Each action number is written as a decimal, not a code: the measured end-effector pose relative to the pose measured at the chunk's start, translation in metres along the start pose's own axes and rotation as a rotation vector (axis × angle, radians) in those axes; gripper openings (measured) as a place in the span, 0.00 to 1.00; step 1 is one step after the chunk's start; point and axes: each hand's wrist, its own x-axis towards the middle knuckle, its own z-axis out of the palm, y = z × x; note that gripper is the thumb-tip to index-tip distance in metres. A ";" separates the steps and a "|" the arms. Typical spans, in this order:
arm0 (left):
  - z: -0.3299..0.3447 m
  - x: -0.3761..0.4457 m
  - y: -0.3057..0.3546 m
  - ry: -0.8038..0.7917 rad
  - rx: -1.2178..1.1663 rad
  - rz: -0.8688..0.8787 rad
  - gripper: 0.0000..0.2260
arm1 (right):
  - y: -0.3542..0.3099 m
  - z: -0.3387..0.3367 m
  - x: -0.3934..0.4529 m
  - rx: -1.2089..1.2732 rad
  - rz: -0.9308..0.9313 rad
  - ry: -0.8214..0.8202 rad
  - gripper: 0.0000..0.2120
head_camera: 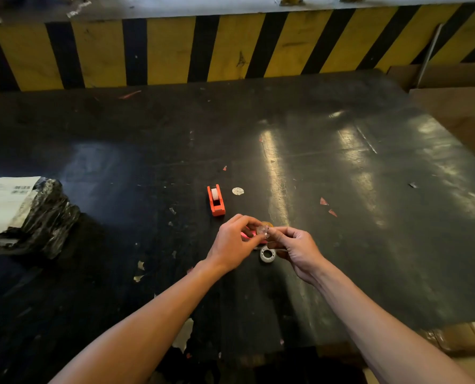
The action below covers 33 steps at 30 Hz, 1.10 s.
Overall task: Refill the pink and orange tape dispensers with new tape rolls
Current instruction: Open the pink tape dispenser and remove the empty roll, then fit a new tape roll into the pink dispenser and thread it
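Head view: both hands pinch clear tape roll

Left hand [232,245] and right hand [295,246] meet fingertip to fingertip, both pinching one clear tape roll [263,230]. Pink dispenser [248,234] shows under the left fingers, mostly hidden. White roll [267,254] lies just below the right fingers. Orange dispenser [216,201] stands beyond the left fingertips, apart, on the dark table [341,189].

Your hands meet mid-worktop [313,167], tape dispenser [216,200] just behind them, loose tape roll [267,254] between your wrists, wrapped parcel [23,212] far left.

Warehouse: hazard-striped barrier [230,48]; wrapped parcel [23,212]
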 end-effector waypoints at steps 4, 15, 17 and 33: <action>-0.001 -0.007 0.006 0.094 -0.088 -0.111 0.10 | 0.004 -0.010 -0.002 -0.035 -0.009 0.126 0.03; -0.001 -0.036 -0.008 0.071 -0.171 -0.329 0.09 | 0.055 -0.068 -0.013 -1.272 -0.176 0.192 0.07; 0.000 -0.040 -0.011 0.076 -0.181 -0.349 0.10 | 0.062 -0.073 -0.014 -1.319 -0.207 0.170 0.09; -0.008 -0.060 -0.025 0.059 -0.089 -0.385 0.10 | 0.053 -0.027 0.014 -1.288 -0.373 0.055 0.19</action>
